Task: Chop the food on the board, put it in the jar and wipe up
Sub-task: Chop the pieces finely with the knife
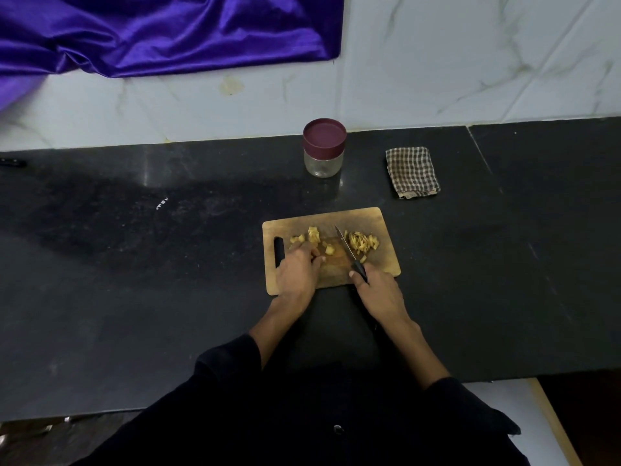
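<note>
Head view: the right hand (376, 290) is gripping the black handle of the knife (349, 252), its blade lying angled across the wooden board (386, 260) between two heaps of yellow food. The left hand (297, 270) is resting on the board, fingers curled down beside the chunkier pieces (311, 238); whether it is pinching one, I cannot tell. The sliced strips (363, 242) are sitting right of the blade. Behind the board, the jar (324, 148) is standing with its maroon lid on, and the checked cloth (412, 172) is lying folded to its right on the dark counter (134, 264).
</note>
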